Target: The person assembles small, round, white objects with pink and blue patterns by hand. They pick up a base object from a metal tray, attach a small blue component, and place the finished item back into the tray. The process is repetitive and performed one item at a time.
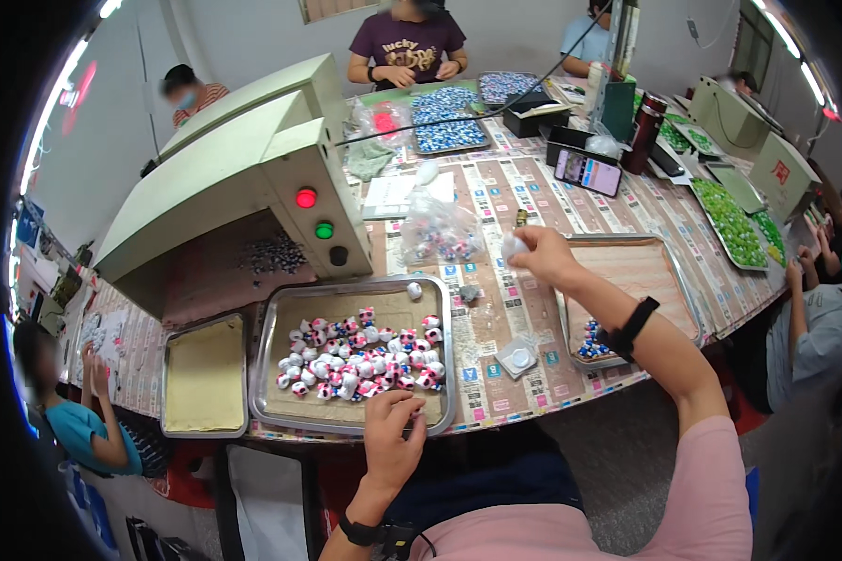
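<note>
My right hand (544, 257) reaches out over the middle of the table and pinches a small white rounded piece (512, 248). Just beyond its fingers is a small dark and gold cylinder (521, 218); I cannot tell whether it touches the hand. My left hand (393, 438) is at the near edge of a metal tray (447, 374), fingers curled and thumb close to them. Whatever may be in those fingertips is too small to make out. Many small white, pink and blue figures (360, 360) lie heaped in that tray. One white ball (413, 291) sits apart in its far right corner.
A pale green machine (281, 159) with red and green lights stands left. A second tray (660, 252) holds blue figures at its near corner. A bag (440, 229), phone (587, 173), white square piece (517, 356) and yellow-lined tray (204, 374) lie around. Other people work nearby.
</note>
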Motion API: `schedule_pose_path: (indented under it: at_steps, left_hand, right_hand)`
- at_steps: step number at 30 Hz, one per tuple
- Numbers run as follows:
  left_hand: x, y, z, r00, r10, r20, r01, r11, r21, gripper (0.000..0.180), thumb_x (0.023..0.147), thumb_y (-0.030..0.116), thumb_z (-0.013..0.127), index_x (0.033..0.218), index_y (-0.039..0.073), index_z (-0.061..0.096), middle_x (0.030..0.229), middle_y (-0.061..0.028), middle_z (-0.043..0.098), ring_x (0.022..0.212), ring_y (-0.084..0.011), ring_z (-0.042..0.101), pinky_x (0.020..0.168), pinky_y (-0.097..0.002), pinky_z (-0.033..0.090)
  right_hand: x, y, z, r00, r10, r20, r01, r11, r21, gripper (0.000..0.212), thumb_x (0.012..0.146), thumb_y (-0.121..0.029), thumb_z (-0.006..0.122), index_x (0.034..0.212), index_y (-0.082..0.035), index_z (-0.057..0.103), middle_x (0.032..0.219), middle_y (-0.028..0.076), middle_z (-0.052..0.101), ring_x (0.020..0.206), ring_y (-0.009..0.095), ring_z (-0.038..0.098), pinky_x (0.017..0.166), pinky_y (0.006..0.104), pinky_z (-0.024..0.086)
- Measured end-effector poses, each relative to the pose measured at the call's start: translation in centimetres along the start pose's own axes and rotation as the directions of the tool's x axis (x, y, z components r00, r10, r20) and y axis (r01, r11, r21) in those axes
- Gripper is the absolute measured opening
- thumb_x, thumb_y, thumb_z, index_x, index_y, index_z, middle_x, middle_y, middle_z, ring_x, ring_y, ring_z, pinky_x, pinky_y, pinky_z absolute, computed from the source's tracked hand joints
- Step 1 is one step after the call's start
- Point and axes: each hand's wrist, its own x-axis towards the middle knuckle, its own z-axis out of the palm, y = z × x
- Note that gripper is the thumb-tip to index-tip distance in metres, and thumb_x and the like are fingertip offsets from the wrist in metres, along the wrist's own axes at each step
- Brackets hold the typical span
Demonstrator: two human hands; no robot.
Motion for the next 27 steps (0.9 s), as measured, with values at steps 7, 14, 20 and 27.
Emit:
schedule_pose_path:
  at_steps: [7, 14, 20, 27]
  left_hand:
    - [2.3, 0.1, -2.2, 0.991, 0.101, 0.087, -0.106, 0.993, 0.056, 0.027, 0.072, 0.000, 0.071, 0.098, 0.006, 0.066, 0.102, -0.0114, 0.059, 0.100, -0.0305, 0.055, 0.087, -0.0389, 0.044]
    - [10.6, -3.2, -1.1, 0.898, 0.159, 0.410, -0.230, 0.965, 0.129, 0.040, 0.077, 0.015, 0.071, 0.112, 0.003, 0.060, 0.114, -0.0175, 0.056, 0.109, -0.0375, 0.052, 0.096, -0.0440, 0.042]
    - [17.0, -7.0, 0.3, 0.751, 0.081, 0.656, -0.295, 0.929, 0.223, 0.068, 0.076, 0.034, 0.076, 0.133, 0.009, 0.051, 0.144, -0.0236, 0.037, 0.131, -0.0416, 0.035, 0.110, -0.0443, 0.031]
    - [15.9, -5.3, 0.7, 0.735, 0.089, 0.672, -0.201, 0.975, 0.090, 0.036, 0.081, 0.025, 0.071, 0.109, 0.004, 0.063, 0.129, -0.0214, 0.049, 0.119, -0.0376, 0.048, 0.099, -0.0422, 0.041]
  right_hand:
    - [4.5, 4.9, 2.1, 0.995, 0.038, -0.092, -0.050, 0.990, -0.133, 0.040, 0.064, -0.011, 0.080, 0.100, -0.003, 0.067, 0.089, 0.011, 0.070, 0.082, 0.023, 0.068, 0.076, 0.0331, 0.052]
    - [0.2, 1.9, -1.4, 0.994, 0.060, -0.089, -0.067, 0.995, -0.075, 0.056, 0.069, -0.010, 0.080, 0.119, 0.005, 0.059, 0.105, 0.017, 0.067, 0.096, 0.022, 0.065, 0.085, 0.0309, 0.051]
    - [-10.0, -2.0, -9.0, 0.991, -0.110, -0.074, 0.083, 0.949, -0.303, 0.036, 0.079, -0.014, 0.071, 0.112, -0.002, 0.065, 0.107, 0.013, 0.067, 0.101, 0.024, 0.063, 0.083, 0.0349, 0.051]
    - [-19.8, 3.5, -12.8, 0.985, -0.058, -0.165, -0.030, 0.875, -0.483, 0.031, 0.076, -0.010, 0.068, 0.105, 0.001, 0.065, 0.099, 0.018, 0.064, 0.099, 0.036, 0.059, 0.090, 0.0415, 0.046]
